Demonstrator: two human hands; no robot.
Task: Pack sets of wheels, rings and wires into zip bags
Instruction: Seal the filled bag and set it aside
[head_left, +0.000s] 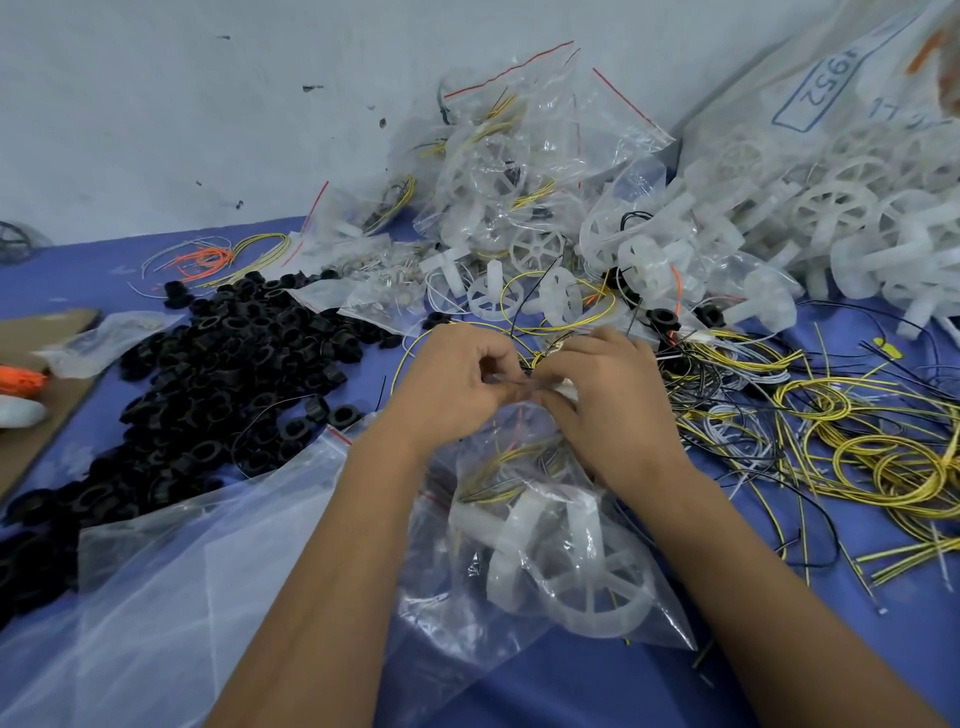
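Both hands, left hand and right hand, pinch the zip bag mouth; protruding yellow wires could be trapped in the seal.

Left hand and right hand meet fingertip to fingertip, fingers curled, pinching.

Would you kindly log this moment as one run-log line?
step: closing zip bag | left hand: pinching bag mouth | right hand: pinching bag mouth | contents: white wheels, yellow wires | seal: cannot tell
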